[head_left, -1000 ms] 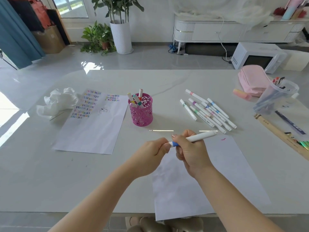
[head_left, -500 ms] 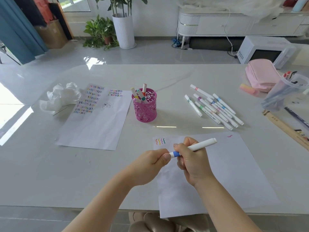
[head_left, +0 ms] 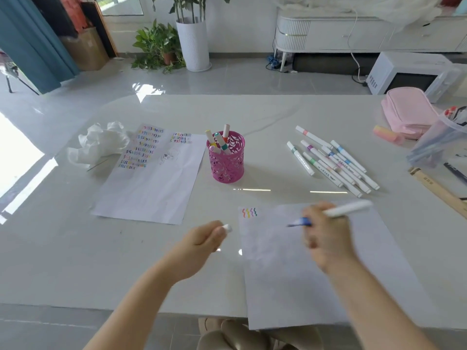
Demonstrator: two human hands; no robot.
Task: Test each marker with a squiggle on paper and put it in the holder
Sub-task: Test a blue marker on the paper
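Observation:
My right hand grips an uncapped white marker with a blue tip, held over the near sheet of paper. That sheet carries several coloured squiggles at its top left corner. Left of the sheet, my left hand pinches the marker's white cap. A pink openwork holder stands mid-table with several markers in it. Several more white markers lie in a loose row to the holder's right.
A second sheet covered with squiggle rows lies at the left, beside a crumpled white tissue. At the right are a pink pouch, a pink eraser, a clear plastic container and a wooden ruler.
My hands pulled apart: the left took the cap off and moved left, and the right swung the uncapped marker right over the paper.

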